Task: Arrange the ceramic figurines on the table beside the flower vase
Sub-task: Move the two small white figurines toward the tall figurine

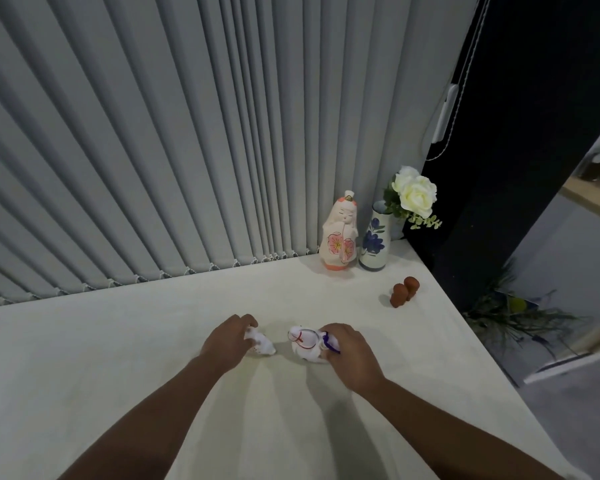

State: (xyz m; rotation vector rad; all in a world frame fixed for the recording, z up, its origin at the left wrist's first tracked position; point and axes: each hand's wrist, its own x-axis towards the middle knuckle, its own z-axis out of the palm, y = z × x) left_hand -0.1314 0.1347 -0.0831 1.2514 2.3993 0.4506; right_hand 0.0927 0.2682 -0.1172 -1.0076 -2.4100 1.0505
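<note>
A blue-flowered white vase (374,242) with white roses stands at the table's far right corner. Touching distance to its left stands a tall pink-and-white doll figurine (338,237). Two small brown figurines (404,292) sit in front of the vase, near the right edge. In the middle of the table my left hand (231,339) is closed on a small white figurine (262,344), partly hidden by my fingers. My right hand (347,348) grips a larger white figurine (305,344) with red and purple cords, resting on the table.
The white table (118,358) runs to grey vertical blinds (153,150) at the back. Its right edge drops off beside a dark wall (520,133), with a plant (510,313) on the floor below.
</note>
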